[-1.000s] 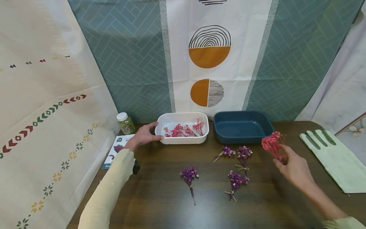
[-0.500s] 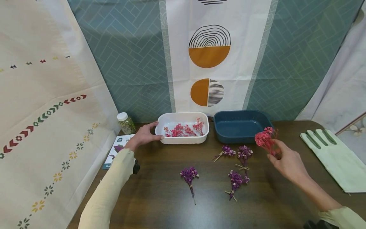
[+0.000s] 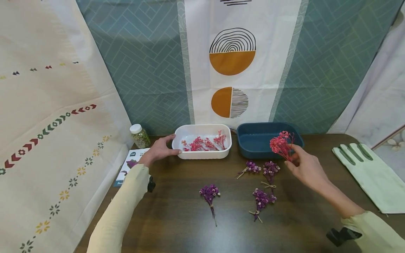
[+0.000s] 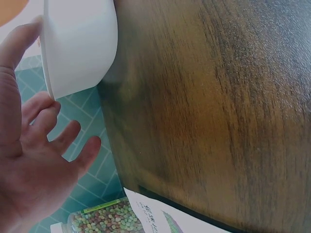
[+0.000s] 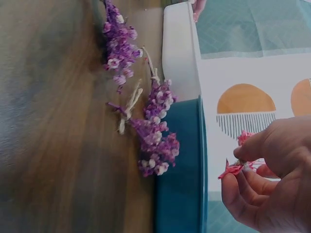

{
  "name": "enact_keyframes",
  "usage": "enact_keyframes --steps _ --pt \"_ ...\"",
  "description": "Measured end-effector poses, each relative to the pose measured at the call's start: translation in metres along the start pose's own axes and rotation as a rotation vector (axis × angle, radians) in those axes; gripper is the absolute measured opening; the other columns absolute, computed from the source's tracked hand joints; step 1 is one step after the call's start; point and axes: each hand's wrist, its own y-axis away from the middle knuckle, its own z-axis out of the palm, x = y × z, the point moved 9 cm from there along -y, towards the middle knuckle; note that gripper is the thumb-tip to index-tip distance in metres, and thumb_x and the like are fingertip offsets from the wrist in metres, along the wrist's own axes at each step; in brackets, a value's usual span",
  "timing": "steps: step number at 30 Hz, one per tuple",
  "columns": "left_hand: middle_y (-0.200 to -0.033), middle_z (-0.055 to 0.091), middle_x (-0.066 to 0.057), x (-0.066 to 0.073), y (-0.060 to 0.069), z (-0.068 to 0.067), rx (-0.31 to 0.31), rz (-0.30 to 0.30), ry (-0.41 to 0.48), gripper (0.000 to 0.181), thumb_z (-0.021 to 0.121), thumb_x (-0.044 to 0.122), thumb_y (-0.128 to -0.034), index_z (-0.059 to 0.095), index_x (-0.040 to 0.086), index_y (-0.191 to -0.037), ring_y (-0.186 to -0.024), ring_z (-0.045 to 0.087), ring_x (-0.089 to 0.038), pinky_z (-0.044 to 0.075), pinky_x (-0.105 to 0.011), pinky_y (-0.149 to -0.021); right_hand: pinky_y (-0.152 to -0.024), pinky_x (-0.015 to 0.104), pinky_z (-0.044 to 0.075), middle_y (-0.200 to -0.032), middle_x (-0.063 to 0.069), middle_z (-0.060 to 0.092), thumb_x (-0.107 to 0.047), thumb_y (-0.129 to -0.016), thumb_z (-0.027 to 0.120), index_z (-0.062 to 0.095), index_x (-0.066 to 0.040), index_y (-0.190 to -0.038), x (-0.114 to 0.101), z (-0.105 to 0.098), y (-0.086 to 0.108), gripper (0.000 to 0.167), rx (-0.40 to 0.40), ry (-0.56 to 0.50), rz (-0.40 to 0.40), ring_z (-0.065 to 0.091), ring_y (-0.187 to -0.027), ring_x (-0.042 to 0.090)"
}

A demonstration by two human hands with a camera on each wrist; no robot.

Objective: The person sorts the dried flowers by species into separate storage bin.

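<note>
At its left end, the white tray is touched by my left hand, thumb on the near rim and fingers at the far corner; the left wrist view shows the hand at the tray's edge. Several sprigs of pink flowers lie inside. My right hand pinches a pink bunch by its stems, above the near right part of the blue tray. In the right wrist view, thumb and fingers hold the stems.
Purple bunches tied with twine lie in front of the blue tray, and a separate one lies nearer the middle. A jar and a printed card are at the left. A pale green glove lies at the right.
My right hand has moved left and away from me, carrying the pink bunch from beside the blue tray to above its right part. My left hand stays on the white tray.
</note>
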Motion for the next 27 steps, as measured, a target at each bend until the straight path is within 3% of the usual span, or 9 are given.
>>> enact_keyframes --steps 10,27 --pt "-0.154 0.04 -0.02 -0.001 0.0 0.0 -0.002 0.004 -0.01 0.092 0.08 0.044 -0.0808 0.038 0.007 -0.154 -0.139 0.037 -0.039 0.033 -0.061 -0.109 -0.051 0.035 0.049 -0.083 0.013 0.069 0.005 -0.085 0.073 0.048 0.008 -0.137 -0.02 0.01 -0.022 0.058 -0.037 -0.049 -0.069 0.065 -0.066 0.023" --pt "-0.154 0.039 -0.02 0.001 0.0 -0.001 -0.005 -0.001 -0.013 0.091 0.08 0.043 -0.0818 0.037 0.007 -0.154 -0.139 0.037 -0.04 0.033 -0.062 -0.109 -0.058 0.039 0.05 -0.087 0.013 0.068 0.0 -0.089 0.072 0.047 0.005 -0.14 -0.039 0.029 -0.048 0.057 -0.131 -0.074 -0.081 0.065 -0.07 0.024"
